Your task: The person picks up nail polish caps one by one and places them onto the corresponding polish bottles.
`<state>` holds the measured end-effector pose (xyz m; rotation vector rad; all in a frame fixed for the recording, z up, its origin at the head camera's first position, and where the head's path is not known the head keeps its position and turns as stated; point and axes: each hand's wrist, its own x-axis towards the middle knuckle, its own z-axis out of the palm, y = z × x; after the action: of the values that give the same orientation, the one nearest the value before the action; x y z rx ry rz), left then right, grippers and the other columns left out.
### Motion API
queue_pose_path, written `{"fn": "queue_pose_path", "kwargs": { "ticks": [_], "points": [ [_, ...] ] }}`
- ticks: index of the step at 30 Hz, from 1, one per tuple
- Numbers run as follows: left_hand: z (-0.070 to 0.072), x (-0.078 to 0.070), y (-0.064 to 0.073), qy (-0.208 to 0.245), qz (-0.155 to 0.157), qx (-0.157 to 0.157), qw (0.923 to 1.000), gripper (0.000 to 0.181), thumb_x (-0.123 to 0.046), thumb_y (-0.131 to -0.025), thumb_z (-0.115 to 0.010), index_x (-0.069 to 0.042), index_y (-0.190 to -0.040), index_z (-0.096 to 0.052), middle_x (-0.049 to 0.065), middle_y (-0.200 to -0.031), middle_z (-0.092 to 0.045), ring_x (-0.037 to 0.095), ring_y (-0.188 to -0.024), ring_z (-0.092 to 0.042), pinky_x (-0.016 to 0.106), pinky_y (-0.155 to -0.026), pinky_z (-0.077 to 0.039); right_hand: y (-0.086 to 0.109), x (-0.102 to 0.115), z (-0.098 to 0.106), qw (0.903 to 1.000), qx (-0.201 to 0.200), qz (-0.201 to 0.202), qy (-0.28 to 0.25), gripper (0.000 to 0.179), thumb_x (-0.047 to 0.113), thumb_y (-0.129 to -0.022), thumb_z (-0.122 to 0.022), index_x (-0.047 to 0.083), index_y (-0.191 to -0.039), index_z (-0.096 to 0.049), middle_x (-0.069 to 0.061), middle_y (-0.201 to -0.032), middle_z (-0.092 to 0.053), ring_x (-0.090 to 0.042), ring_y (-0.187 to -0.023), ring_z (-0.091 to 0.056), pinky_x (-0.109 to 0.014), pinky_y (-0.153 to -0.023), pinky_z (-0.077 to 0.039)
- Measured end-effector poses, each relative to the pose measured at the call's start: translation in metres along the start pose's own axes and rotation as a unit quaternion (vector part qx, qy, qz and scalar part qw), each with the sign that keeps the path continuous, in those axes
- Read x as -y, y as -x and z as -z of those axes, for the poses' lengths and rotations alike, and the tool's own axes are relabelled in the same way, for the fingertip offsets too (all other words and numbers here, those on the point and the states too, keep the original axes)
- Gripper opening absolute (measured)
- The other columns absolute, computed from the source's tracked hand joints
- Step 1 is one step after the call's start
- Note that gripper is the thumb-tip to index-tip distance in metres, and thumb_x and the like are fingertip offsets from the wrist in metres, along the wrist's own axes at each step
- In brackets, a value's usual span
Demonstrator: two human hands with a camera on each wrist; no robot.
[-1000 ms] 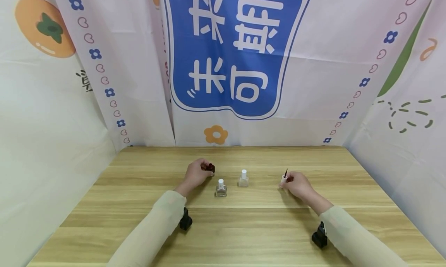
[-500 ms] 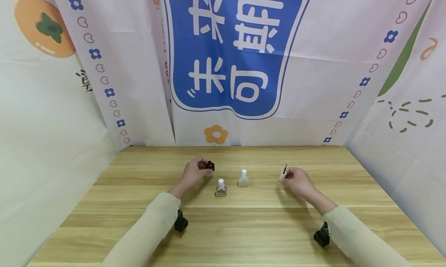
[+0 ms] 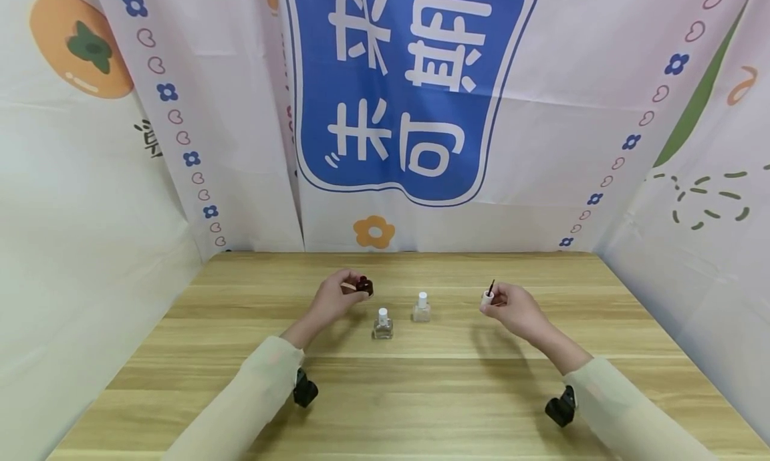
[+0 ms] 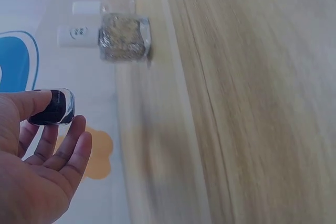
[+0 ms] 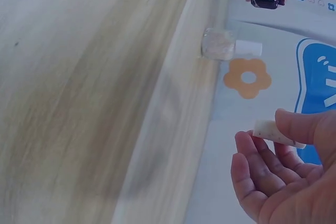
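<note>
My left hand point(image 3: 335, 294) pinches a small dark red nail polish bottle point(image 3: 364, 286) between thumb and fingers, just above the table; its neck is uncapped. In the left wrist view the bottle point(image 4: 56, 107) shows dark polish inside clear glass. Off to the right, my right hand point(image 3: 519, 309) pinches a white nail polish cap point(image 3: 487, 298), its dark brush pointing up. The same cap point(image 5: 272, 131) appears in the right wrist view. Between the hands stand two white-capped bottles: a glittery nail polish bottle point(image 3: 383, 327) and a pale, clear nail polish bottle point(image 3: 422, 311).
The wood-grain table point(image 3: 385, 401) reaches back to a printed white cloth point(image 3: 259, 180) hanging behind it. More cloth hangs at both sides. A black wrist camera point(image 3: 305, 388) is on the left sleeve and another wrist camera point(image 3: 561, 407) on the right.
Both hands have risen a little from the table with the bottle and the brush cap, and the forearms have spread slightly outward. The two standing bottles have stayed in place.
</note>
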<state>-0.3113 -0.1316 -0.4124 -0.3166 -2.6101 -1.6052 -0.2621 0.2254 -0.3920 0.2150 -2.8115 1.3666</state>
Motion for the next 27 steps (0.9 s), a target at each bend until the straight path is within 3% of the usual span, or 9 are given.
{"fn": "queue_pose_path", "kwargs": {
  "ticks": [6, 15, 22, 27],
  "points": [
    [0.0, -0.009, 0.008, 0.024, -0.016, 0.019, 0.9994, 0.029, -0.003, -0.084, -0.075, -0.005, -0.11, -0.062, 0.008, -0.105, -0.063, 0.023, -0.089, -0.065, 0.035, -0.079, -0.055, 0.003, 0.007, 0.001, 0.9996, 0.012, 0.005, -0.025, 0.013, 0.006, -0.091, -0.067, 0.0, -0.097, -0.057, -0.01, -0.097, -0.065, -0.022, -0.093, -0.063, -0.037, -0.079, -0.053],
    [-0.001, -0.022, 0.019, 0.064, -0.025, 0.039, 0.9969, 0.026, -0.001, -0.085, -0.073, -0.004, -0.108, -0.061, 0.01, -0.106, -0.063, 0.021, -0.087, -0.065, 0.047, -0.08, -0.055, 0.01, 0.021, 0.002, 0.9991, 0.016, 0.025, -0.031, 0.015, 0.004, -0.091, -0.067, -0.002, -0.102, -0.059, -0.009, -0.097, -0.064, -0.022, -0.093, -0.063, -0.036, -0.079, -0.054],
    [-0.005, -0.034, 0.03, 0.074, -0.037, 0.049, 0.9953, 0.025, -0.001, -0.084, -0.073, -0.004, -0.105, -0.062, 0.009, -0.103, -0.064, 0.021, -0.084, -0.064, 0.033, -0.071, -0.055, 0.017, 0.034, 0.001, 0.9985, 0.011, 0.046, -0.026, 0.019, 0.006, -0.091, -0.068, -0.002, -0.106, -0.059, -0.009, -0.097, -0.064, -0.023, -0.092, -0.063, -0.036, -0.078, -0.054],
    [-0.009, -0.04, 0.04, 0.073, -0.035, 0.06, 0.9949, 0.023, -0.002, -0.084, -0.073, -0.007, -0.105, -0.063, 0.007, -0.102, -0.065, 0.02, -0.084, -0.064, 0.031, -0.07, -0.055, 0.022, 0.04, -0.001, 0.998, 0.009, 0.06, -0.019, 0.017, 0.006, -0.09, -0.069, 0.002, -0.104, -0.061, -0.006, -0.095, -0.064, -0.022, -0.089, -0.062, -0.035, -0.074, -0.053]
  ]
}}
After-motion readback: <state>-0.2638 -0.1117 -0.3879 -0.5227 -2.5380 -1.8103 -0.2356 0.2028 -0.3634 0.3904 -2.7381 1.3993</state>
